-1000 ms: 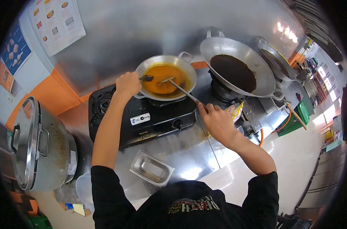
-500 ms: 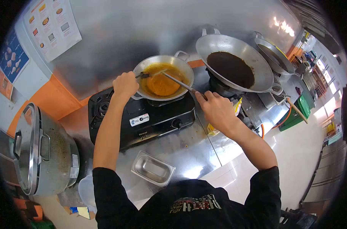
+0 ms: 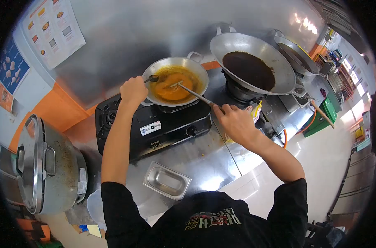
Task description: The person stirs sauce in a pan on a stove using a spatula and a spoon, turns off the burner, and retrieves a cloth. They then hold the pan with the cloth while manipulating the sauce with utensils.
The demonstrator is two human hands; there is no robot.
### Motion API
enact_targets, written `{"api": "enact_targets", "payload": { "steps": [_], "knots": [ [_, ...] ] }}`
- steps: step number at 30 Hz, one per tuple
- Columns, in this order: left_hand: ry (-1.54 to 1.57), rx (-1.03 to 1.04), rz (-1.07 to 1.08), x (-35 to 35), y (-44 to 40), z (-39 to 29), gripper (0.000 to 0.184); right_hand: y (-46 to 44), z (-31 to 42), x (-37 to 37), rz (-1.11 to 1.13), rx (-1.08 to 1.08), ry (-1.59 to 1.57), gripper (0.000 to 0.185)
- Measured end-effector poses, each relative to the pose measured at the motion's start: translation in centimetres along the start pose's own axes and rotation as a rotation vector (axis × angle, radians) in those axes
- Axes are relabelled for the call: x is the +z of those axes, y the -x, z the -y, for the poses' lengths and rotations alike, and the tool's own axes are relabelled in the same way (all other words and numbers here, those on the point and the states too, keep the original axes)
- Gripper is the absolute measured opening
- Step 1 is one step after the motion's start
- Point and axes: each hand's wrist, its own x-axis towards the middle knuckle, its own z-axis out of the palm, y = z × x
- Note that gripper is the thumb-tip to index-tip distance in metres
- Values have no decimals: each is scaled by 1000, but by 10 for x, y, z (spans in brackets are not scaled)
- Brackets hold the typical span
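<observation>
Orange-brown sauce [image 3: 170,92] lies in a metal wok [image 3: 158,66] on the black gas stove [image 3: 174,133]. My left hand [image 3: 133,92] is closed around the handle of a small spoon [image 3: 153,78], whose dark-looking bowl is over the wok's left side. My right hand [image 3: 237,124] grips a long-handled metal utensil [image 3: 191,92] from the right. Its far end reaches into the sauce, so the shape of its head cannot be made out fully.
A larger wok [image 3: 285,68] of dark liquid stands to the right, with another wok [image 3: 308,68] beyond it. A steel pan [image 3: 166,180] sits on the counter in front. At left is a big lidded metal pot [image 3: 59,165]. A yellow packet [image 3: 257,111] lies behind my right hand.
The right-hand utensil's far end has moved down and slightly left in the sauce. The spoon in my left hand has turned and risen slightly. Both hands keep their hold.
</observation>
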Motion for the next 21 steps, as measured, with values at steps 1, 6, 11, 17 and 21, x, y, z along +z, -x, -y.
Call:
{"api": "enact_targets", "payload": {
  "steps": [1,6,11,17,21],
  "knots": [
    [3,5,0,1,-1,0,22,3,-3,-5,10,-8,12,42],
    [7,30,25,7,-2,-3,22,17,-8,-31,36,-20,4,43],
    [-4,43,64,3,0,-9,23,27,-12,-57,71,-48,3,43],
    [-39,69,89,7,-1,-13,23,35,-17,-80,103,-40,-16,48],
    [-45,84,99,8,0,-15,23,37,-23,-95,101,-72,-22,42]
  ]
}}
